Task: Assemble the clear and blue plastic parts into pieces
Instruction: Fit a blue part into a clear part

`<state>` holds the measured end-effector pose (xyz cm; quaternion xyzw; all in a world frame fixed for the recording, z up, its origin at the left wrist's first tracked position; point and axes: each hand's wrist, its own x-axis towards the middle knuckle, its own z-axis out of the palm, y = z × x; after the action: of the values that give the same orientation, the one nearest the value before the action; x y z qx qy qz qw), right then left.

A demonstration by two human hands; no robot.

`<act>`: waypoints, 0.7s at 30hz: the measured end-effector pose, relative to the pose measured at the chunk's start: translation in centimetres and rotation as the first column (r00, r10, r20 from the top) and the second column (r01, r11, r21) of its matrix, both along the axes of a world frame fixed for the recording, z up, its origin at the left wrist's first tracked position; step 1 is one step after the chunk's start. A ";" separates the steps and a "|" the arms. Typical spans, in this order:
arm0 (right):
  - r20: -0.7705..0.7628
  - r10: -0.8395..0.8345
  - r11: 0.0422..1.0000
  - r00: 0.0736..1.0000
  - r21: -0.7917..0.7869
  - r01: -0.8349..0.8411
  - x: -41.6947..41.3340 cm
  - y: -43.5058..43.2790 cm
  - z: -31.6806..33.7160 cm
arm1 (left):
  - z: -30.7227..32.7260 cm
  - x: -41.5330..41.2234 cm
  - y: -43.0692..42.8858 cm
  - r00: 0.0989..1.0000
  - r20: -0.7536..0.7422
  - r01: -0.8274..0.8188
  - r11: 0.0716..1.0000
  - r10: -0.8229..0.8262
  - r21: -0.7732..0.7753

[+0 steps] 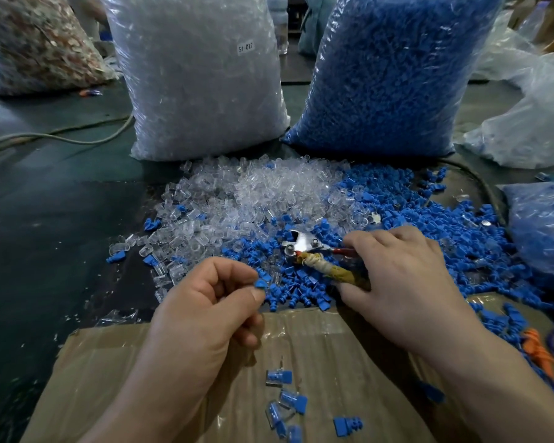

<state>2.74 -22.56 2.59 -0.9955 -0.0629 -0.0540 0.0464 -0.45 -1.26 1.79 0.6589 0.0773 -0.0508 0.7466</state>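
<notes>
your left hand [205, 302] pinches blue part [259, 284] at fingertips, ready to mate | your right hand [403, 282] grips pliers [301, 243], likely for pressing | finished pieces [279, 377] kept apart on cardboard [333, 346]

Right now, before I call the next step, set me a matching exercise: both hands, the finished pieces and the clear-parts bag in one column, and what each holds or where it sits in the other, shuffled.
Column one
1. left hand
2. right hand
3. finished pieces
4. bag of clear parts

Column two
A. lie on the cardboard
B. stands behind the loose pile, beside the bag of blue parts
C. pinches a small blue part
D. grips the handles of the metal tool

Pairs: 1-C, 2-D, 3-A, 4-B
</notes>
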 end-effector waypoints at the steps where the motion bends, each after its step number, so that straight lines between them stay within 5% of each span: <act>1: 0.024 -0.001 1.000 1.000 0.021 0.000 -0.1 -0.1 0.1 | 0.0 0.0 0.0 1.000 0.007 -0.009 1.000 0.009 -0.013; 8: 0.116 0.032 0.946 0.993 0.318 -0.068 -1.8 0.6 1.0 | -0.4 0.3 0.4 0.996 0.060 -0.060 0.998 0.061 -0.028; 21: -0.077 0.318 0.931 0.945 0.212 -0.296 -2.4 0.7 1.2 | -1.1 0.8 1.0 0.985 0.172 -0.024 0.999 0.019 0.024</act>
<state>0.37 -21.84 3.81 -0.9653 -0.2096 0.0028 0.1561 0.31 -0.24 0.69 0.6697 0.0204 0.0151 0.7422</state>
